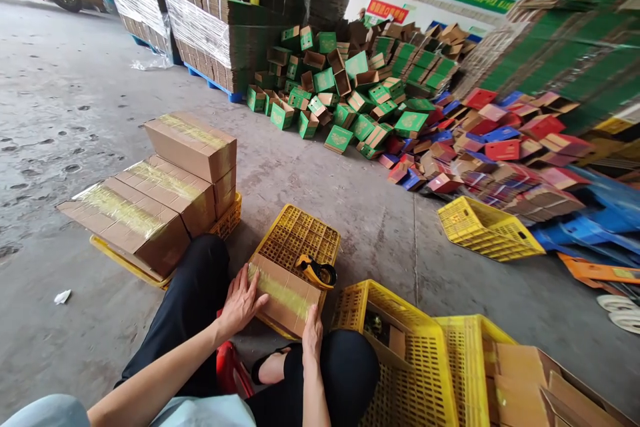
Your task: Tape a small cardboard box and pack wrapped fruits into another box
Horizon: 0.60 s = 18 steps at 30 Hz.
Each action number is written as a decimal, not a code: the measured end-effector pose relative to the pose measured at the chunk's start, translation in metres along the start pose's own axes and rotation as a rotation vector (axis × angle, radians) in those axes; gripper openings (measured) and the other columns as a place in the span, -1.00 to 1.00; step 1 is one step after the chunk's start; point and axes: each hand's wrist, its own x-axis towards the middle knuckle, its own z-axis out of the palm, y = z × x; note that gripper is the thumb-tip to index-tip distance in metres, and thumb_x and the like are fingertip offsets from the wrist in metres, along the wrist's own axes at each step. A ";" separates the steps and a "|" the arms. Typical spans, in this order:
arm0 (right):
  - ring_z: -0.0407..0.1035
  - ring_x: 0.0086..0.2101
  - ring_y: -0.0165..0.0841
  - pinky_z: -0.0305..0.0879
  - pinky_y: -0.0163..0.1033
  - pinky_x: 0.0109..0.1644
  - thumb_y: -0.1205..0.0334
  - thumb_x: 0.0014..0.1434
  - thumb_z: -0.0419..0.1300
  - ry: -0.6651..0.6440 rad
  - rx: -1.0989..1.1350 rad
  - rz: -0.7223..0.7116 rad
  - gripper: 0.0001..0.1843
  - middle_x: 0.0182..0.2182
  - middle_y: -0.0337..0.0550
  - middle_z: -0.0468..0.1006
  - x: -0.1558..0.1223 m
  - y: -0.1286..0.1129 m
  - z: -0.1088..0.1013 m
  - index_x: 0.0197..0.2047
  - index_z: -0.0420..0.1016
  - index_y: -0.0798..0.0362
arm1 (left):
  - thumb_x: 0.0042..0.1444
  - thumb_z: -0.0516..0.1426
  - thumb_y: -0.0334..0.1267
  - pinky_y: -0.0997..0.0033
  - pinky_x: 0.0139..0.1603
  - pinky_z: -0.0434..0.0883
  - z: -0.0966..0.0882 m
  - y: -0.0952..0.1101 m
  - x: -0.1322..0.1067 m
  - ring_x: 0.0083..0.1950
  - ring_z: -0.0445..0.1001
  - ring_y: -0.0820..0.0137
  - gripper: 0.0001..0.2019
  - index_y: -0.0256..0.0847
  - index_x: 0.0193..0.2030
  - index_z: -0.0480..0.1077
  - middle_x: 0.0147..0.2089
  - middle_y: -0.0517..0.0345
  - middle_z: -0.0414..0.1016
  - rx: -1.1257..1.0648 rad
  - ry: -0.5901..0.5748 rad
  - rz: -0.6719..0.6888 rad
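A small cardboard box (pixel 280 293) with yellowish tape along its top lies on an upturned yellow crate (pixel 313 230) between my knees. My left hand (pixel 243 300) rests on the box's left end, fingers spread out flat. Around the right end of the same box curl the fingers of my right hand (pixel 313 333), partly hidden by the hand's own back. Just beyond the box, a yellow-and-black tape dispenser (pixel 316 271) lies on the crate.
Taped cardboard boxes (pixel 175 180) are stacked on a crate at my left. On my right stand yellow crates (pixel 420 347), one with open cartons (pixel 530 373). Another yellow crate (pixel 485 230) sits farther off. Piled green boxes (pixel 345 113) and red and blue boxes (pixel 500 140) cover the floor behind.
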 end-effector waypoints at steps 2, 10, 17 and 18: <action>0.37 0.28 0.17 0.32 0.14 0.32 -0.54 0.28 -0.29 0.066 -0.054 -0.079 0.15 0.24 0.51 0.48 -0.007 -0.006 0.002 0.29 0.46 0.37 | 0.43 -0.14 0.28 -0.14 0.34 0.36 -0.002 0.001 0.003 0.55 0.12 -0.21 -0.18 -0.21 0.63 -0.11 0.61 -0.40 -0.04 -0.004 -0.015 -0.008; -0.03 0.49 0.08 -0.26 0.32 0.54 -0.17 0.47 -0.23 -0.033 -0.367 -0.372 -0.20 0.45 0.27 0.25 -0.042 -0.020 0.010 0.44 0.33 0.21 | 0.44 -0.22 0.28 -0.10 0.27 0.41 -0.013 -0.003 0.017 0.47 0.25 -0.17 -0.16 -0.33 0.61 -0.07 0.54 -0.43 0.13 -0.053 -0.084 -0.076; 0.08 0.46 0.11 -0.05 0.33 0.51 -0.01 0.47 -0.11 -0.152 -0.416 -0.429 -0.32 0.44 0.29 0.26 -0.059 -0.037 0.047 0.44 0.33 0.25 | 0.45 -0.23 0.22 -0.14 0.24 0.39 -0.005 0.009 0.031 0.45 0.28 -0.23 -0.23 -0.33 0.54 0.09 0.51 -0.46 0.18 -0.069 -0.194 -0.220; 0.08 0.46 0.10 -0.03 0.33 0.50 0.05 0.46 -0.10 -0.186 -0.413 -0.444 -0.35 0.44 0.28 0.26 -0.060 -0.043 0.055 0.44 0.33 0.24 | 0.46 -0.23 0.19 -0.15 0.23 0.39 -0.002 0.011 0.032 0.44 0.29 -0.23 -0.26 -0.30 0.54 0.11 0.50 -0.45 0.21 -0.057 -0.197 -0.192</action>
